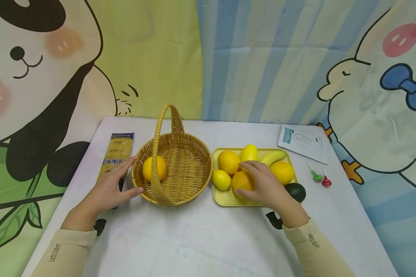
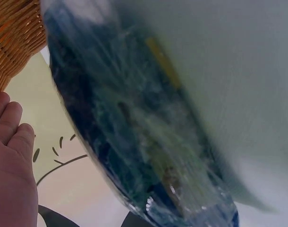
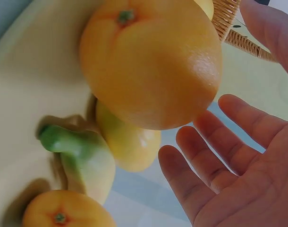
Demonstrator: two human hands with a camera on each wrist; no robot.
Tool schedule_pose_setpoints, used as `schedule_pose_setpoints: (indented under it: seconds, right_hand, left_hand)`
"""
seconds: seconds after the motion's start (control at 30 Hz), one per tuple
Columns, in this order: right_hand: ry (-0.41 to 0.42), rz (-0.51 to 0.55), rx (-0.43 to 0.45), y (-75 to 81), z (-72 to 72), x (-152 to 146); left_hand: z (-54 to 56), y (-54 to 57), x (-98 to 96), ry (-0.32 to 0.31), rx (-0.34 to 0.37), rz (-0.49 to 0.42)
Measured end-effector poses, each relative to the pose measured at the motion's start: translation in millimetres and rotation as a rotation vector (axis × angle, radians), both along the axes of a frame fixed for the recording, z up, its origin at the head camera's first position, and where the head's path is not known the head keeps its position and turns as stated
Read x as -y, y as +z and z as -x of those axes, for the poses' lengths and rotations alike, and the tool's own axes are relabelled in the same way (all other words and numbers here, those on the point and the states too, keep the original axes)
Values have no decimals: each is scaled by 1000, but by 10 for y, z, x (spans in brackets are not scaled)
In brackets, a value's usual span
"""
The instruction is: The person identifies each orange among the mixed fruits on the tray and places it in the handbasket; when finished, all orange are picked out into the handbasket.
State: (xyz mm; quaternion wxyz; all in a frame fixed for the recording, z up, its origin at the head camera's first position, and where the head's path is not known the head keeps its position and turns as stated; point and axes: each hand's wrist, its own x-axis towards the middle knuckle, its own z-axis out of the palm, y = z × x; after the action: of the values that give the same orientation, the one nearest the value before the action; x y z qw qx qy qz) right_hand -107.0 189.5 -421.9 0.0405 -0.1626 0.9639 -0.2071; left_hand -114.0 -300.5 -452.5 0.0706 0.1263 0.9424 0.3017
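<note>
My left hand (image 1: 107, 190) is beside the wicker basket (image 1: 185, 173), its thumb and fingers spread at the basket's left rim. One orange (image 1: 162, 168) lies inside the basket, partly behind the handle. On the right, my right hand (image 1: 265, 184) reaches over the yellow tray (image 1: 225, 201), fingers and thumb spread about an orange (image 1: 240, 184). In the right wrist view the fingers look fairly straight beside this orange (image 3: 151, 61), and the thumb stands apart from it. Whether the fingertips touch it, I cannot tell.
The tray also bears another orange (image 1: 228, 162), lemons (image 1: 222, 180), a banana (image 1: 273, 157) and a further orange fruit (image 1: 282, 172). A dark green avocado-like fruit (image 1: 296, 192) sits at its right edge. Nearby lie a pasta packet (image 1: 116, 154), a white pouch (image 1: 303, 142) and two lollipops (image 1: 317, 177).
</note>
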Motion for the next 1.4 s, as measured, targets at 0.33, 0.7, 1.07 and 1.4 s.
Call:
schedule_pose_setpoints:
  seconds: [0.33, 0.7, 1.07, 1.4]
  right_hand:
    - [5, -2, -5, -70, -60, -8]
    - [7, -10, -19, -137, -82, -38]
    - [0, 21, -21, -207, -95, -53]
    - [-27, 42, -8, -270, -91, -59]
  left_hand:
    - [-3, 12, -3, 1, 8, 6]
    - [-12, 7, -6, 1, -2, 11]
    - [-14, 13, -9, 3, 6, 12]
    - [-11, 14, -7, 4, 13, 9]
